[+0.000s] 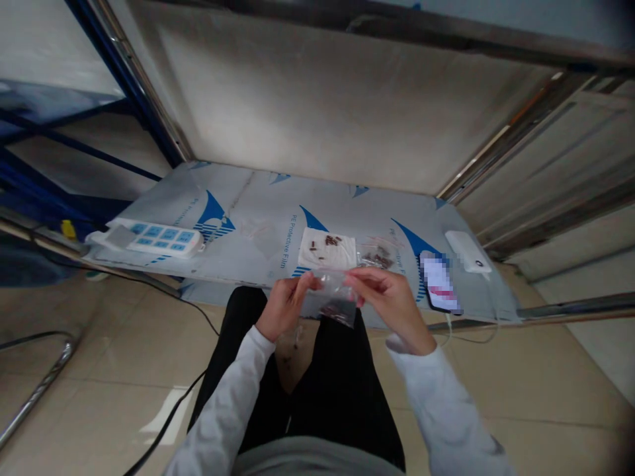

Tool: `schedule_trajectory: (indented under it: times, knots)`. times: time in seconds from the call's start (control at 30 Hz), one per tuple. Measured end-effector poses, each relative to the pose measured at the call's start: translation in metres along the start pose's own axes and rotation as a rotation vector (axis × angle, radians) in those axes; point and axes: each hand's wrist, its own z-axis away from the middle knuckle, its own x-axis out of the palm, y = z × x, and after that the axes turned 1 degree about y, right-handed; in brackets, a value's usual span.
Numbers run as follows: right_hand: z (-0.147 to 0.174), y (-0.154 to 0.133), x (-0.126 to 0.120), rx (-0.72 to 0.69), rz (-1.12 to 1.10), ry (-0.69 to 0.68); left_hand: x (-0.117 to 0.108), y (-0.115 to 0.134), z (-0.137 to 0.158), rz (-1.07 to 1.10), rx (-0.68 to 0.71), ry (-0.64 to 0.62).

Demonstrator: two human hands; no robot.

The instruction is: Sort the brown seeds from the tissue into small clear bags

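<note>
Between my two hands hangs a clear plastic bag [331, 301] with small dark brown pieces gathered at its bottom. My left hand [286, 304] pinches the bag's upper left side, fingers closed. At the upper right corner my right hand [389, 297] grips it between thumb and fingers. Just beyond the bag, a white cloth or paper sheet [312, 256] lies on the shelf, with several small brown pieces [332, 240] on it. A second clear bag [378, 254] holding brown pieces rests to the right of the sheet. The pieces are too small to name.
A metal shelf [238, 254] with printed protective film carries a white power strip [163, 239] at left. At right lie a phone [439, 281] and a white power bank [467, 251] with cables. Shelf posts stand on both sides. Black cables [171, 413] cross the floor.
</note>
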Motion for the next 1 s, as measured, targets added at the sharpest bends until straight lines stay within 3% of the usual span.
schedule_trajectory:
  times: [0.07,0.17,0.23,0.33,0.43,0.63,0.83,1.0]
  knots:
    - [-0.024,0.009,-0.024,-0.026,0.022,0.133,-0.01,-0.014,-0.014,-0.034,-0.019,0.134]
    - [-0.061,0.04,-0.067,0.032,0.129,0.376,-0.035,-0.037,-0.041,-0.376,-0.128,0.339]
    - [-0.077,0.062,-0.09,0.116,0.356,0.534,-0.053,-0.049,-0.06,-0.571,-0.27,0.424]
    - [-0.077,0.082,-0.106,0.06,0.684,0.708,-0.074,-0.061,-0.082,-0.665,-0.353,0.46]
    - [-0.06,0.084,-0.093,-0.061,0.732,0.682,-0.083,-0.068,-0.096,-0.739,-0.402,0.445]
    - [-0.028,0.08,-0.042,-0.204,0.651,0.51,-0.084,-0.081,-0.105,-0.854,-0.456,0.375]
    - [-0.017,0.083,-0.019,-0.23,0.606,0.384,-0.091,-0.083,-0.109,-0.871,-0.444,0.323]
    - [-0.011,0.077,-0.008,-0.26,0.576,0.323,-0.089,-0.075,-0.095,-0.879,-0.372,0.358]
